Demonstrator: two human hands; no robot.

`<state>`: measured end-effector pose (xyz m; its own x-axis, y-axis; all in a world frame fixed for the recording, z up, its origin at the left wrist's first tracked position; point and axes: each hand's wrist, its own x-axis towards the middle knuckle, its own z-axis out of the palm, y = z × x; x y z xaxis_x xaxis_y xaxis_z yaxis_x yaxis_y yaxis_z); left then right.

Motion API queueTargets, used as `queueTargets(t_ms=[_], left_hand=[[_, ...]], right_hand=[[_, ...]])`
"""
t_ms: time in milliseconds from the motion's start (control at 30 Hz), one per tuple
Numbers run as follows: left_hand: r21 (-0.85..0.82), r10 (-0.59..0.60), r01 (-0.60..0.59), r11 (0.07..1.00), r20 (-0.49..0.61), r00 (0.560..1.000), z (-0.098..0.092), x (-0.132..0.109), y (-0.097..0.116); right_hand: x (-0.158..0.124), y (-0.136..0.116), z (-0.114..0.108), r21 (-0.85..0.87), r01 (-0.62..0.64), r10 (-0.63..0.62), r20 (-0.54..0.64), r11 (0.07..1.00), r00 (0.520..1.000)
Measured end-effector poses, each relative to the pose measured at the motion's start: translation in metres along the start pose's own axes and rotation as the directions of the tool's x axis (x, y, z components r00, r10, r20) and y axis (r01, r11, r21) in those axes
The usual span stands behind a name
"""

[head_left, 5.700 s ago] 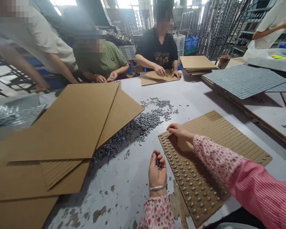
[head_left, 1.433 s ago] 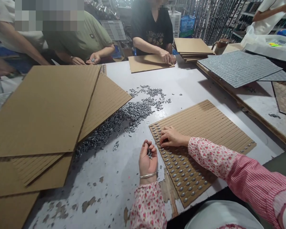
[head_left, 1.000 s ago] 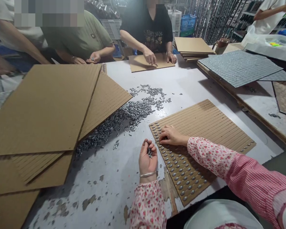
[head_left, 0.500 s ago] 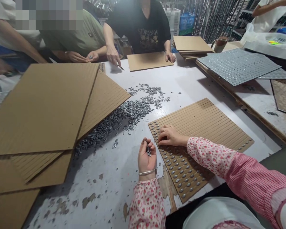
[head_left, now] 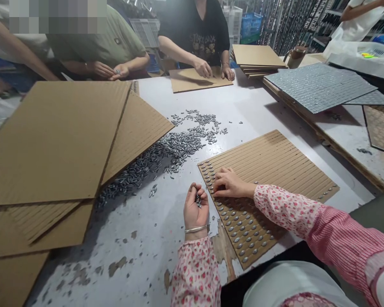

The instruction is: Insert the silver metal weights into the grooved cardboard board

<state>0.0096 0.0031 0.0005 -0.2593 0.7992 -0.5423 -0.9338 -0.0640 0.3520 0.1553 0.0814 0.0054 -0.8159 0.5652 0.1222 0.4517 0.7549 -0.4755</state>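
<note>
We see fairly bright, cool light, with soft shadows falling our way from the cardboard sheets (head_left: 60, 140) onto the pale surface (head_left: 147, 256) and from the right sleeve (head_left: 289, 209) across the ridged board (head_left: 284, 157). Glints line the silvery panels (head_left: 320, 85), and we find haze veiling the dark shirt (head_left: 195, 32). Our view stretches at its edges, and an arm (head_left: 13, 44) at far left looks blurred

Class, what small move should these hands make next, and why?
Probably the right hand should set one of the spindle-shaped grey pieces cupped in the left hand onto the grooved brown board: the right hand is at the board beside rows of such pieces, and many grooves beyond look bare.
</note>
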Motion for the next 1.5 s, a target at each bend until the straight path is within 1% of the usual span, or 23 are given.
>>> queueTargets(t_ms=[67, 167, 267, 333, 367, 433, 467, 533, 600, 700, 867, 933, 1000, 1033, 1067, 1100, 1167, 1233, 1267, 1300, 1367, 1433, 1500], left_hand=[[0.004, 0.003, -0.003, 1.000, -0.003, 1.000, 0.000, 0.000, 0.000], [0.019, 0.008, -0.008, 1.000, -0.005, 1.000, 0.000, 0.000, -0.001], [0.046, 0.012, -0.012, 0.999, 0.008, 1.000, 0.000, 0.000, -0.001], [0.072, 0.009, -0.011, 0.997, 0.027, 1.000, 0.000, -0.002, 0.000], [0.087, 0.004, -0.008, 0.996, 0.043, 0.999, 0.000, -0.003, 0.000], [0.121, -0.016, 0.006, 0.993, 0.084, 0.996, 0.000, -0.006, -0.001], [0.143, -0.031, 0.015, 0.990, 0.108, 0.994, 0.001, -0.008, -0.002], [0.192, -0.064, 0.035, 0.981, 0.151, 0.986, 0.001, -0.012, -0.005], [0.240, -0.098, 0.052, 0.969, 0.181, 0.979, 0.001, -0.015, -0.009], [0.284, -0.141, 0.079, 0.956, 0.205, 0.969, 0.001, -0.019, -0.014], [0.278, -0.177, 0.111, 0.954, 0.224, 0.959, 0.000, -0.022, -0.019], [0.256, -0.188, 0.128, 0.958, 0.225, 0.956, 0.000, -0.022, -0.016], [0.207, -0.176, 0.129, 0.970, 0.223, 0.959, 0.000, -0.021, -0.010], [0.174, -0.152, 0.115, 0.978, 0.222, 0.963, 0.000, -0.020, -0.006], [0.131, -0.113, 0.087, 0.988, 0.205, 0.972, 0.000, -0.018, -0.001], [0.080, -0.063, 0.050, 0.996, 0.169, 0.984, 0.000, -0.016, 0.004], [-0.016, 0.016, -0.016, 1.000, 0.061, 0.998, -0.001, -0.013, 0.011], [-0.069, 0.026, -0.027, 0.997, -0.019, 0.999, 0.000, -0.011, 0.014], [-0.077, 0.006, -0.008, 0.997, -0.028, 1.000, 0.000, -0.010, 0.014], [-0.073, -0.021, 0.020, 0.997, -0.017, 1.000, 0.000, -0.010, 0.013], [-0.063, -0.072, 0.072, 0.995, 0.009, 0.997, 0.001, -0.009, 0.009], [-0.055, -0.102, 0.104, 0.993, 0.028, 0.994, 0.000, -0.009, 0.006], [-0.043, -0.102, 0.103, 0.994, 0.035, 0.994, 0.000, -0.010, 0.004]], right_hand=[[-0.003, -0.003, 0.001, -0.053, 0.014, -0.013, 0.010, 0.999, 1.000], [-0.005, -0.009, 0.004, -0.124, -0.015, 0.016, 0.014, 0.992, 1.000], [-0.005, -0.012, 0.004, -0.125, -0.048, 0.051, 0.017, 0.991, 0.999], [-0.005, -0.010, 0.000, -0.048, -0.070, 0.069, -0.021, 0.996, 0.997], [-0.006, -0.008, -0.003, 0.024, -0.087, 0.088, -0.066, 0.996, 0.994], [-0.007, -0.005, -0.009, 0.221, -0.118, 0.160, -0.182, 0.968, 0.970], [-0.008, -0.005, -0.013, 0.329, -0.122, 0.203, -0.225, 0.936, 0.953], [-0.009, -0.006, -0.018, 0.509, -0.100, 0.253, -0.240, 0.855, 0.937], [-0.011, -0.012, -0.019, 0.612, -0.062, 0.232, -0.203, 0.788, 0.951], [-0.012, -0.023, -0.016, 0.677, -0.028, 0.197, -0.174, 0.735, 0.965], [-0.015, -0.034, -0.009, 0.705, -0.033, 0.254, -0.210, 0.708, 0.944], [-0.018, -0.031, -0.009, 0.730, -0.049, 0.290, -0.208, 0.681, 0.934], [-0.023, -0.022, -0.012, 0.781, -0.086, 0.358, -0.182, 0.618, 0.916], [-0.027, -0.017, -0.014, 0.796, -0.118, 0.392, -0.159, 0.593, 0.906], [-0.032, -0.011, -0.016, 0.793, -0.155, 0.414, -0.131, 0.589, 0.901], [-0.036, -0.004, -0.018, 0.763, -0.196, 0.418, -0.105, 0.616, 0.903], [-0.046, 0.006, -0.022, 0.608, -0.252, 0.377, -0.085, 0.753, 0.922], [-0.054, 0.012, -0.025, 0.367, -0.217, 0.267, -0.092, 0.904, 0.959], [-0.056, 0.014, -0.026, 0.242, -0.173, 0.200, -0.091, 0.955, 0.976], [-0.056, 0.014, -0.025, 0.126, -0.127, 0.138, -0.082, 0.984, 0.987], [-0.055, 0.014, -0.024, -0.052, -0.061, 0.058, -0.054, 0.997, 0.997], [-0.051, 0.011, -0.022, -0.146, -0.035, 0.031, -0.027, 0.989, 0.999], [-0.048, 0.008, -0.021, -0.165, -0.013, 0.015, 0.012, 0.986, 1.000]])
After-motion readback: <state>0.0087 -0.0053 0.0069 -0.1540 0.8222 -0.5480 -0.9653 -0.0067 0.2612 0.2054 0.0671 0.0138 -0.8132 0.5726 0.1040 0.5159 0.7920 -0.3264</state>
